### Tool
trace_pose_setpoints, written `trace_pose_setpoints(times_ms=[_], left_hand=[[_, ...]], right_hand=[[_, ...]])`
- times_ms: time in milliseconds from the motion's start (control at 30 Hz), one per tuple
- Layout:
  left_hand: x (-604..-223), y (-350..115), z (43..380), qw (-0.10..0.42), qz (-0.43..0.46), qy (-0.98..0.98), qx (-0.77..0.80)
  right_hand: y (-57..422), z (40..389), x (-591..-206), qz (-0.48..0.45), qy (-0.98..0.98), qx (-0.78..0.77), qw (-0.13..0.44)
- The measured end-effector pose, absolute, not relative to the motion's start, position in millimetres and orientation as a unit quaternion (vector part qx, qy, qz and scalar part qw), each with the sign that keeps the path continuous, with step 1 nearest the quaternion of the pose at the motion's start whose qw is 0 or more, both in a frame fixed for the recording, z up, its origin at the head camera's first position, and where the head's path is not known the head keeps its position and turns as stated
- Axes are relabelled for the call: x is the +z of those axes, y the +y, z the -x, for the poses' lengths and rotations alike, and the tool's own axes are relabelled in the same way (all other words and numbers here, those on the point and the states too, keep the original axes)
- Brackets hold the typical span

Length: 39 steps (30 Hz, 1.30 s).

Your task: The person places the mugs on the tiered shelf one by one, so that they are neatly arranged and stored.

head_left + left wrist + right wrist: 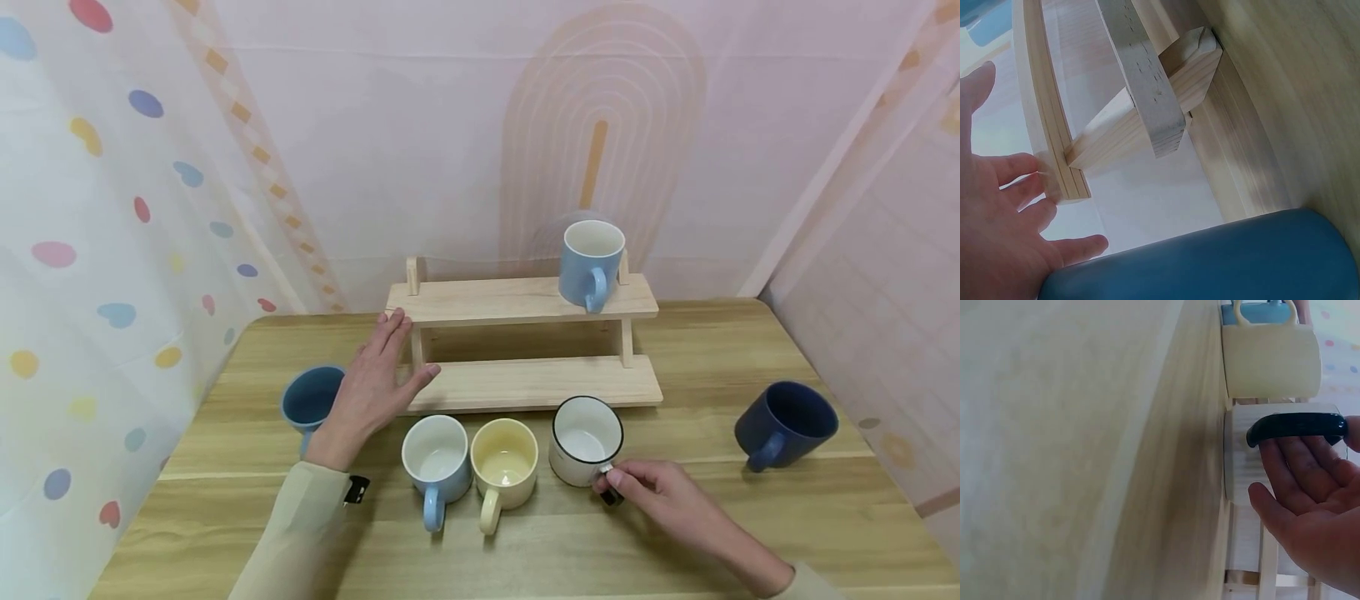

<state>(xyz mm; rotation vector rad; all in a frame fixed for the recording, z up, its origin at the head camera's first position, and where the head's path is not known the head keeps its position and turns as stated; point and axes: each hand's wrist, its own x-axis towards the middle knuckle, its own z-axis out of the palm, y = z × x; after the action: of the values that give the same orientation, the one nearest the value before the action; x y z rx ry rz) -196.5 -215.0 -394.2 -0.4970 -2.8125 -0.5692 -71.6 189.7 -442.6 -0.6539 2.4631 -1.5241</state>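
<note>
My right hand (675, 504) holds the black handle (1297, 425) of a white mug (587, 440) with a dark rim, thumb on top and fingers curled under. The mug stands on the table in front of a two-tier wooden shelf (525, 385). Fingers spread, my left hand (375, 387) touches the left end of the upper board (1060, 150). A light blue mug (437, 458) and a yellow mug (504, 462) stand side by side left of the white one. Below my left hand is a teal-blue mug (1222, 262), partly hidden by that hand in the head view.
Another light blue mug (588, 271) stands at the right end of the upper board. A navy mug (783, 425) stands on the wooden table (750, 533) at far right. Behind the shelf hangs a patterned curtain (375, 125), which also runs along the left side.
</note>
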Motion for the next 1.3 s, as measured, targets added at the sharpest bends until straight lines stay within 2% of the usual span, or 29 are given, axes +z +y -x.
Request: trace_pose_setpoints(times_ms=[300,600,1000,1300], left_hand=[[-393.4,-213.6,196.7,0.111,0.168,-0.96,-0.196],[-393.9,-213.7,197.4,0.112,0.168,-0.96,-0.193],[-394.0,-214.6,196.6,0.112,0.169,-0.959,-0.197],[-394.9,-214.5,197.1,0.113,0.167,-0.96,-0.194]], right_hand=[[191.0,72.5,-442.9,0.211,0.806,-0.539,0.126],[189.7,69.5,-443.5,0.195,0.804,-0.547,0.131],[186.9,67.7,-435.6,0.171,0.792,-0.575,0.112],[182.9,66.6,-420.5,0.181,0.787,-0.588,0.054]])
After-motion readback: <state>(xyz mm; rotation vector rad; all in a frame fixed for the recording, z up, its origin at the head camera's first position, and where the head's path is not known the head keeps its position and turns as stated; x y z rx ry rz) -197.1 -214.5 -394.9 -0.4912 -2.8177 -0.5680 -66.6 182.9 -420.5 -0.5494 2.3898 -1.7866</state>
